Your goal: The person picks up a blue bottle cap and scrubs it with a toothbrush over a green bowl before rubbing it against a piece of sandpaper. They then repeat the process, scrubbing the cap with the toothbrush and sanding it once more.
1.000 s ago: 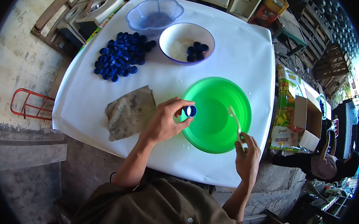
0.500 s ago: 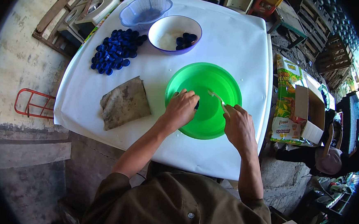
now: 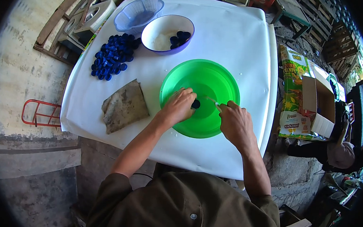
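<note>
Over the left part of a green basin [image 3: 229,81], my left hand [image 3: 179,105] grips a dark blue cap [image 3: 195,104]. My right hand [image 3: 236,121], at the basin's right side, is closed on the handle of a thin brush [image 3: 214,101], whose head points at the cap without touching it. A pile of blue caps [image 3: 112,56] lies at the left of the white table. Behind the basin, a white and purple bowl [image 3: 153,30] holds several blue caps and something whitish.
A stained cloth [image 3: 126,106] lies left of the basin on the white table [image 3: 220,28]. A clear bluish basket [image 3: 138,14] stands behind the bowl. An open cardboard box [image 3: 323,107] is off the table at right, near another person [image 3: 340,154].
The cap in my left hand shows more now. The brush in my right hand has turned flatter. The whole view has shifted slightly.
</note>
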`<state>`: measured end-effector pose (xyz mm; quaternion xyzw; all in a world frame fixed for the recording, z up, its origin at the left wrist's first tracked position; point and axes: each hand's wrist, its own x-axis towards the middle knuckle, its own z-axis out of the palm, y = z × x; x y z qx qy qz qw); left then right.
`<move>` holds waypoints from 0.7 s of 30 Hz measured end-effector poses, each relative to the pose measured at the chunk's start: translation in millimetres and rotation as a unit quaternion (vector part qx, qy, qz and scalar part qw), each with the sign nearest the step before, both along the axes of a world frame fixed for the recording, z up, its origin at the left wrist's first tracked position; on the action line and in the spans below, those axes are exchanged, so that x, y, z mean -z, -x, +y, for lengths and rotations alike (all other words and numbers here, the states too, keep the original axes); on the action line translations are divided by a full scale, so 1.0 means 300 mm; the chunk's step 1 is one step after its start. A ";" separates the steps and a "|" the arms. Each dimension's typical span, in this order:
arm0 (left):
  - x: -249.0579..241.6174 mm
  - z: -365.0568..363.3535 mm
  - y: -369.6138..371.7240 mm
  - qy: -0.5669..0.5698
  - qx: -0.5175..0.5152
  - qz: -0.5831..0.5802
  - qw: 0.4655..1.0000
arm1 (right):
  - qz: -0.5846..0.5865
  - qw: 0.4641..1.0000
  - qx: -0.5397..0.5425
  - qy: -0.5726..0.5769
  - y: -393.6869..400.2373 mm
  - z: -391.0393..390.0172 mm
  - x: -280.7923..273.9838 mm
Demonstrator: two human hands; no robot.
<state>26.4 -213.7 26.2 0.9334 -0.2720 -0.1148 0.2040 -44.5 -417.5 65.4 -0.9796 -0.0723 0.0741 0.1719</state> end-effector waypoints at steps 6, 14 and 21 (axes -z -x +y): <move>-0.068 0.017 -0.010 0.172 -0.078 0.030 0.982 | -0.033 0.993 0.045 -0.103 0.006 -0.038 -0.026; -0.101 0.070 0.013 0.318 -0.140 0.093 0.933 | -0.057 0.995 -0.030 -0.070 -0.042 0.026 0.036; -0.053 0.107 0.015 0.378 -0.167 0.110 0.904 | -0.037 0.993 -0.023 -0.108 -0.107 0.067 0.084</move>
